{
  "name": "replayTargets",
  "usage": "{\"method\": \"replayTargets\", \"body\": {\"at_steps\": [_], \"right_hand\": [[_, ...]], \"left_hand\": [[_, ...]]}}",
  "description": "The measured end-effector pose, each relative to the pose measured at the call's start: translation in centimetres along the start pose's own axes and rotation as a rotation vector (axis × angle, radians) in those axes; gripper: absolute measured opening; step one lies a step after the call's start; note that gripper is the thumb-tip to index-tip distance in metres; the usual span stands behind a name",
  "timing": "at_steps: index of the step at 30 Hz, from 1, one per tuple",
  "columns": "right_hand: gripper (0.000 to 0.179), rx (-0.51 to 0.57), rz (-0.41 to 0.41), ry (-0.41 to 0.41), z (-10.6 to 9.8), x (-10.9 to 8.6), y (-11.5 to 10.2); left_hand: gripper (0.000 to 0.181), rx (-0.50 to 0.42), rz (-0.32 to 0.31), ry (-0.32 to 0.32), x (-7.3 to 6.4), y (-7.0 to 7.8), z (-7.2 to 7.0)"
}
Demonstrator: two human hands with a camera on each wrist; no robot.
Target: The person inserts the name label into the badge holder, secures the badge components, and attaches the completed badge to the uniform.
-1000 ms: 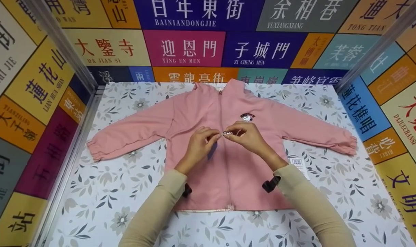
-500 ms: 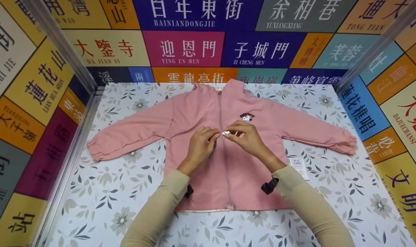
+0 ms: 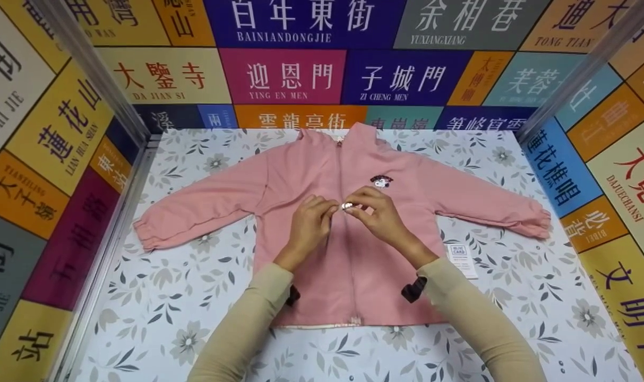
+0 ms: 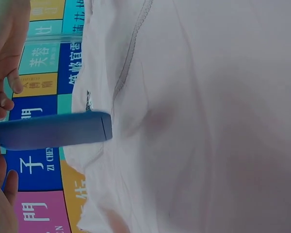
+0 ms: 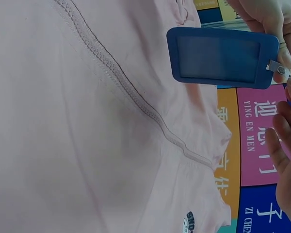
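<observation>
A blue badge holder (image 5: pixel 218 57) with a clear window hangs from my left hand (image 3: pixel 314 225), which pinches it at the end with the clear snap strap (image 5: pixel 280 69). In the left wrist view the badge holder (image 4: pixel 53 131) shows nearly edge-on. My right hand (image 3: pixel 380 213) pinches a small shiny metal clip (image 3: pixel 346 206) between thumb and fingertips, close to the left fingertips. Whether the clip joins the strap cannot be made out. Both hands are above a pink zip jacket (image 3: pixel 300 265), laid flat with its sleeves spread.
A small white printed card (image 3: pixel 462 261) lies beside the jacket's right side. The table (image 3: pixel 539 318) has a leaf-and-flower cover. Panels with colourful street-name signs (image 3: pixel 284 75) enclose it at the back and both sides.
The hands stay almost in place. The shiny clip has shifted and turned slightly between the fingertips. In the head view, the badge holder's blue face has narrowed to a thin dark edge.
</observation>
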State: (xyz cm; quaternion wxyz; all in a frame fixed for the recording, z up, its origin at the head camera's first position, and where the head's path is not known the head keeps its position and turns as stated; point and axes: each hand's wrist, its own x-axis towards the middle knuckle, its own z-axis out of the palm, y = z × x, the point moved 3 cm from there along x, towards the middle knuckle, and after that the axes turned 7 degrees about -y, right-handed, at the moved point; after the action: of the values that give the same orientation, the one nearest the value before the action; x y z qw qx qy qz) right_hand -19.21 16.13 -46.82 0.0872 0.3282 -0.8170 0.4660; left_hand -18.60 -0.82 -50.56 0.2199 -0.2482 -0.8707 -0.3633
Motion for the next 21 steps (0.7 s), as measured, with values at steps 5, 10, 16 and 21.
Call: {"method": "replayTargets", "body": {"at_steps": [5,10,16,21], "right_hand": [[0.016,-0.016,-0.028,0.021,0.2,-0.1,0.1],[0.015,-0.022,-0.059,0.031,0.3,-0.3,-0.2],[0.013,-0.039,-0.084,0.055,0.6,-0.3,0.8],[0.014,-0.069,-0.124,0.075,1.0,-0.6,2.4]], "left_hand": [[0.015,-0.007,-0.007,-0.010,0.0,0.0,0.0],[0.015,-0.016,-0.016,-0.020,-0.1,0.1,0.0],[0.015,-0.014,-0.014,-0.003,-0.1,0.1,0.0],[0.015,-0.045,-0.025,0.027,-0.1,-0.2,-0.1]]}}
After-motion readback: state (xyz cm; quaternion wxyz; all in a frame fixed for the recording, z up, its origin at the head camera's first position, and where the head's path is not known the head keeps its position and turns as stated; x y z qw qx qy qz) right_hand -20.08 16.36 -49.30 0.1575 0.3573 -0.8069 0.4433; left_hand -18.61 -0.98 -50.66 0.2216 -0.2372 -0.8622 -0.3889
